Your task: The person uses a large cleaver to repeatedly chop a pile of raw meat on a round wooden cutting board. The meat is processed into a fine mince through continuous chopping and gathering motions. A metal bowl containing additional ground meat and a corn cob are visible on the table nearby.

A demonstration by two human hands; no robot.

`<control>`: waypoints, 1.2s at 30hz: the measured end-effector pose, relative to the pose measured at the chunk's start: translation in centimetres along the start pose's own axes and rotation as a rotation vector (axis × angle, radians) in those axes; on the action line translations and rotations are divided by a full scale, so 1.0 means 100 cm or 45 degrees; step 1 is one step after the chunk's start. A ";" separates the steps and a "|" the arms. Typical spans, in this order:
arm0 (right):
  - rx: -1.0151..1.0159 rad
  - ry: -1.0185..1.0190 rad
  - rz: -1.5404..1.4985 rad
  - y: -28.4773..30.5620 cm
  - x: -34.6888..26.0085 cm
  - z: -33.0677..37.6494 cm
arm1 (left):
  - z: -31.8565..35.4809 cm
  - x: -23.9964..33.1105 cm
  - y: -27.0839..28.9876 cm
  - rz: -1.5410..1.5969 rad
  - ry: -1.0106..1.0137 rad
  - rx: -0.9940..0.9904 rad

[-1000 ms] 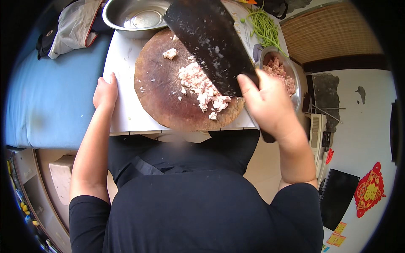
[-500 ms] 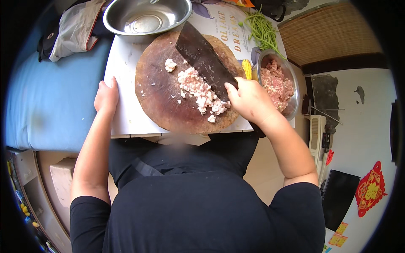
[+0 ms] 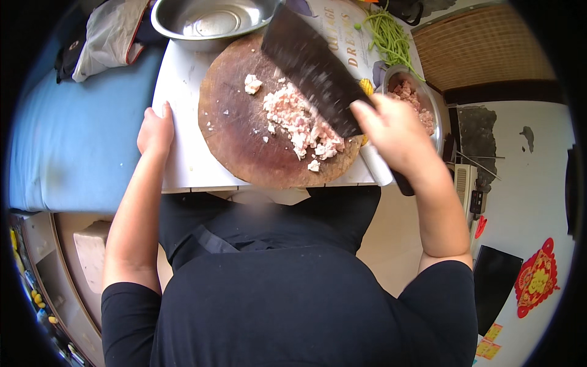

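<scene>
My right hand (image 3: 397, 128) grips a broad, dark cleaver (image 3: 312, 67), its blade somewhat blurred and raised over the right part of a round wooden chopping board (image 3: 235, 134). Chopped pale pink meat (image 3: 299, 119) lies in a heap on the board, just left of the blade. A larger lump (image 3: 252, 84) and small scraps sit apart from it. At the left edge of the white table (image 3: 189, 147), my left hand (image 3: 156, 129) holds on, thumb on top and the other fingers mostly hidden.
A steel basin (image 3: 214, 21) stands behind the board. To the right, a bowl of minced meat (image 3: 413, 101) is partly covered by my right hand, near corn (image 3: 366, 86) and green beans (image 3: 390, 40). A blue padded surface (image 3: 79, 140) adjoins the table on the left.
My right hand has lifted the cleaver up and to the right, away from the meat heap. My left hand stays on the table's edge. The whole view has shifted slightly.
</scene>
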State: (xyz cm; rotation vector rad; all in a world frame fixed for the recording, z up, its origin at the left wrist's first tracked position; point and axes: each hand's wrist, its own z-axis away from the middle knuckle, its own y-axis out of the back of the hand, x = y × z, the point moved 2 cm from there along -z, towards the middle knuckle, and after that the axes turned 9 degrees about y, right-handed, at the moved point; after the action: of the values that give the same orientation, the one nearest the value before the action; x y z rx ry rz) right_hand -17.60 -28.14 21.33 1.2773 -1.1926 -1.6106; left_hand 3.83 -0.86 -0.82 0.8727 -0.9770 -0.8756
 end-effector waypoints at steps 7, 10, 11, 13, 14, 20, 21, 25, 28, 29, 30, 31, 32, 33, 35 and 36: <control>-0.005 -0.189 -0.035 -0.027 0.027 -0.001 | 0.001 0.006 -0.005 0.015 -0.016 -0.016; -0.074 -0.154 0.030 -0.009 0.027 -0.011 | -0.003 0.000 -0.005 0.001 -0.010 -0.006; -0.078 -0.137 0.006 0.000 0.020 -0.011 | -0.003 -0.001 -0.006 0.002 -0.010 0.010; 0.088 -0.197 -0.129 0.013 0.009 -0.004 | -0.002 -0.001 -0.004 0.004 -0.014 0.034; 0.146 -0.172 -0.229 0.011 0.008 0.000 | 0.001 0.000 -0.003 0.011 -0.005 0.010; -0.171 -0.139 0.048 -0.017 0.014 -0.009 | 0.000 0.004 -0.005 0.011 -0.035 0.010; -0.178 -0.109 0.054 -0.008 0.011 -0.013 | -0.004 0.001 -0.004 0.005 -0.041 0.017; 0.148 -0.119 -0.345 0.012 0.006 0.002 | 0.003 0.004 0.004 0.015 0.001 -0.003; 0.060 -0.239 -0.017 -0.017 0.010 0.005 | 0.007 0.010 -0.002 0.025 -0.016 -0.036; -0.014 -0.148 0.170 -0.031 0.018 -0.001 | 0.006 0.010 -0.002 0.025 -0.030 -0.026; -0.030 -0.111 0.105 -0.028 0.021 -0.003 | 0.003 0.008 -0.004 0.019 -0.037 -0.016; -0.023 -0.078 0.060 -0.023 0.021 -0.007 | -0.002 0.003 -0.007 0.011 -0.035 0.000; -0.024 -0.052 0.014 -0.015 0.020 -0.009 | -0.003 -0.002 -0.010 -0.003 -0.032 0.007; -0.026 -0.026 -0.033 -0.007 0.016 -0.012 | -0.005 -0.002 -0.008 0.000 -0.028 0.031; 0.024 -0.236 -0.241 0.008 0.000 -0.004 | -0.002 -0.003 -0.004 -0.002 -0.005 0.058; 0.081 -0.211 -0.257 0.007 -0.002 0.002 | 0.002 0.000 0.000 0.008 0.007 0.002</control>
State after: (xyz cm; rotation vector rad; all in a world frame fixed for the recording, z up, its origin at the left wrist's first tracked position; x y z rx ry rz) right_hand -17.75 -28.13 22.03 1.3620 -1.2558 -1.8682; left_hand 3.65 -0.91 -0.80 0.8727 -0.9751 -0.8667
